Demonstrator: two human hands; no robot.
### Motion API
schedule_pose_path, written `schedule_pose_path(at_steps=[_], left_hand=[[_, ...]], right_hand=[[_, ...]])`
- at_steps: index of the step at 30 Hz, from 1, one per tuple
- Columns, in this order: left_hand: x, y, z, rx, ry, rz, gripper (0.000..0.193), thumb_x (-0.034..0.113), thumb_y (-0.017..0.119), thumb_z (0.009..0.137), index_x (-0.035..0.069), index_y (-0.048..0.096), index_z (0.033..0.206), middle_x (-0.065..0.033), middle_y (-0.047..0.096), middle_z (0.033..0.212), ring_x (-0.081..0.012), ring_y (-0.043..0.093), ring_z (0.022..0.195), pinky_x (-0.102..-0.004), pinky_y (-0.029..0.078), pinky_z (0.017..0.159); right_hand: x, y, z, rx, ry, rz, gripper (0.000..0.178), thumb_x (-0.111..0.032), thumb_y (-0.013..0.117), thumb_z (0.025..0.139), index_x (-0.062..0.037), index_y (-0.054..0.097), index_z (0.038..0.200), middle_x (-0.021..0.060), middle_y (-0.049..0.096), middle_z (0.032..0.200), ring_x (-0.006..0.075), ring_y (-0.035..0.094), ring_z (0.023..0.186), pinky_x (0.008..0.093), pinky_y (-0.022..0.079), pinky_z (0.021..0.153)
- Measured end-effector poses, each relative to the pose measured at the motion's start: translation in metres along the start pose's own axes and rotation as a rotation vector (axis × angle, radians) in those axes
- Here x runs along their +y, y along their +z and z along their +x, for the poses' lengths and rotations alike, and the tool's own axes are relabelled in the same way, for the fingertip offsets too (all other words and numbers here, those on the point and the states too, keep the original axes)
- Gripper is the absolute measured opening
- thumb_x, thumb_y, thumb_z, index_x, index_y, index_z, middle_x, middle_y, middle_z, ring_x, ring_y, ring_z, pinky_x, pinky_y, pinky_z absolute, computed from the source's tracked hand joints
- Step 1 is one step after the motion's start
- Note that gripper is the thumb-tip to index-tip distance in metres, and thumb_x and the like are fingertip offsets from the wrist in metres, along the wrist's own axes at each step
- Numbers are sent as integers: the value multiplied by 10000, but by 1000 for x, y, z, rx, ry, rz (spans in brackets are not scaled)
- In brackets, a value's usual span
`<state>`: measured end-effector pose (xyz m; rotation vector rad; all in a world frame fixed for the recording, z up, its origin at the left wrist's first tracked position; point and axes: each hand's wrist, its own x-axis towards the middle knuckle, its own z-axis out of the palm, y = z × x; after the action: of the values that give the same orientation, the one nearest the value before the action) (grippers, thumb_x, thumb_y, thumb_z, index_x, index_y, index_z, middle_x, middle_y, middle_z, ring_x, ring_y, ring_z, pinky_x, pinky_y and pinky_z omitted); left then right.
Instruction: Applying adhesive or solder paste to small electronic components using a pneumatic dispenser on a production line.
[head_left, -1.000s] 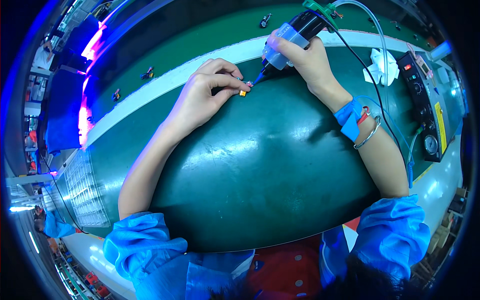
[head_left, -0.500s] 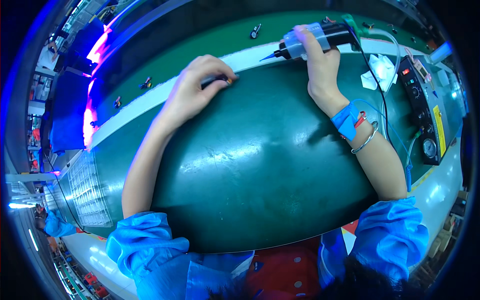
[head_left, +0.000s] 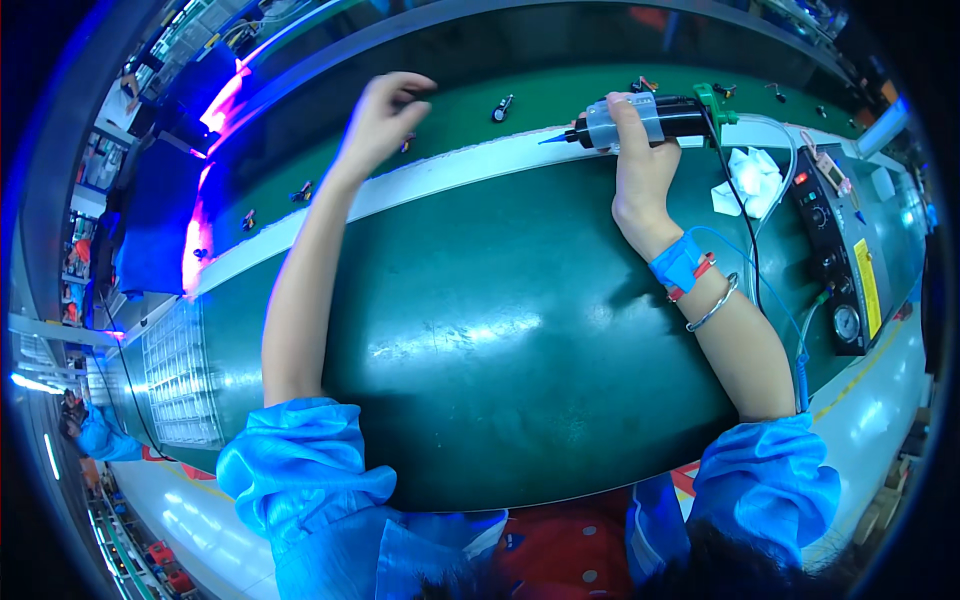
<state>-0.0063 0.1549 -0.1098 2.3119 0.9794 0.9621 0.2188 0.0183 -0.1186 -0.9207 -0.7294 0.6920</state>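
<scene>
My left hand (head_left: 378,130) is over the green conveyor belt (head_left: 455,125), its fingers bent and apart from the thumb, with nothing seen between them. Just under the thumb, a small part with coloured wires (head_left: 407,142) shows on the belt, partly hidden by the hand. My right hand (head_left: 640,170) grips a glue dispensing syringe (head_left: 655,120), a clear barrel with black inside and a blue needle tip (head_left: 555,138) pointing left. A green fitting (head_left: 712,110) caps its back end. On my right wrist is a blue strap (head_left: 677,262) with a thin cord.
Several small wired parts lie along the belt, among them a dark cylindrical one (head_left: 502,108). A white rail (head_left: 480,157) borders the green worktable (head_left: 480,300). At right stand crumpled white tissue (head_left: 748,182) and a dispenser controller (head_left: 840,260); a clear tray (head_left: 180,380) lies left.
My left hand has moved from the table's far edge out over the belt and has let go of the small wired part. The right hand still holds the syringe, slightly lower in view.
</scene>
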Motion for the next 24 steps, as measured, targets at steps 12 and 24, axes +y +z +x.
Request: schedule_pose_path(at_steps=[12, 24], left_hand=[[52, 29, 20, -166, 45, 268, 182, 188, 513, 804, 25, 595, 800, -86, 503, 860, -179, 521, 804, -283, 417, 718], [95, 12, -73, -310, 106, 115, 280, 199, 532, 790, 67, 492, 1034, -118, 460, 946, -265, 456, 914, -340, 370, 820]], right_hand=[[-6, 2, -1, 85, 26, 35, 322, -248, 679, 697, -36, 522, 879, 53, 574, 803, 115, 543, 689, 239, 416, 550], [-1, 1, 3, 96, 10, -16, 259, -234, 611, 741, -24, 551, 881, 78, 611, 756, 123, 569, 668, 232, 405, 521]])
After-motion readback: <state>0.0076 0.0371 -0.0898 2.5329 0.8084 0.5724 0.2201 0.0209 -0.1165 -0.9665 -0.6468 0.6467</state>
